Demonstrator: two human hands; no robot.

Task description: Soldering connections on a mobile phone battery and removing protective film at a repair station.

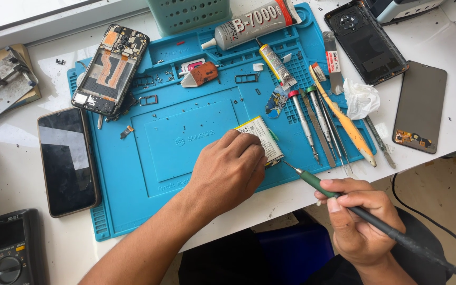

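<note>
Nearest, the right hand (pixel 357 221) is clenched around a soldering iron (pixel 344 203) with a green and black handle, its fine tip reaching toward the near end of a flat phone battery (pixel 259 138); whether the tip actually touches it is hard to tell. The left hand (pixel 228 171) lies on the blue work mat (pixel 159 153), fingers curled over the battery's near edge and pinning it to the mat. At the near left sits a multimeter (pixel 9 248), and beyond it a dark phone (pixel 67 161) lies face up on the white table (pixel 11 132). Right of the battery, screwdrivers (pixel 312 124) and a toothbrush (pixel 344 119) lie side by side. Farther off, an opened phone body (pixel 111 68) rests on the mat's far left corner, a large glue tube (pixel 254 22) lies at the far edge, and a black back cover (pixel 365 39) lies at the far right.
</note>
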